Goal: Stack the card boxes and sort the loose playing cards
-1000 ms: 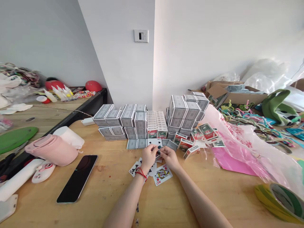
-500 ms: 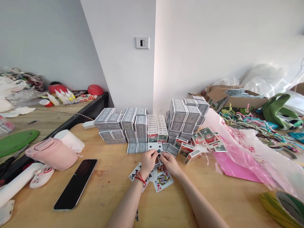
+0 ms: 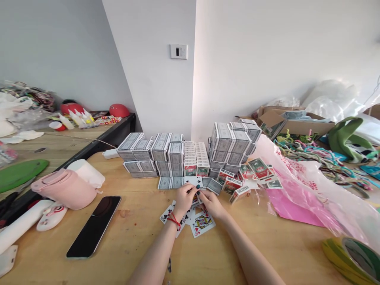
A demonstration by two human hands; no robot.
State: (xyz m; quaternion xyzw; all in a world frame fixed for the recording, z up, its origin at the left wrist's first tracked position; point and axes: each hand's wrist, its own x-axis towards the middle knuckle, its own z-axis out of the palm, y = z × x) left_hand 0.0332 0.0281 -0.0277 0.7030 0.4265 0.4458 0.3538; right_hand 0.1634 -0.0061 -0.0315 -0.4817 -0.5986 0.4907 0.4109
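Note:
My left hand (image 3: 184, 198), with a red string at the wrist, and my right hand (image 3: 211, 202) meet over a small stack of playing cards (image 3: 196, 195), fingers pinched on its edges. Loose face-up cards lie on the wooden table under them: a queen of hearts (image 3: 202, 223) and a ten of clubs (image 3: 165, 215). Just beyond my fingers lie face-down cards (image 3: 170, 182) and an ace of spades (image 3: 194, 180). Behind those stand stacked card boxes (image 3: 160, 152) and a taller stack (image 3: 233, 144).
A black phone (image 3: 93, 227), a pink pouch (image 3: 63, 189) and white rolls (image 3: 20, 226) lie at left. Loose card boxes (image 3: 255, 171) and a pink plastic bag (image 3: 299, 184) spread at right, with a tape roll (image 3: 354, 253) near the front right edge.
My hands have stayed together on the cards and drifted slightly toward me. The camera view shifted a little; nothing else moved.

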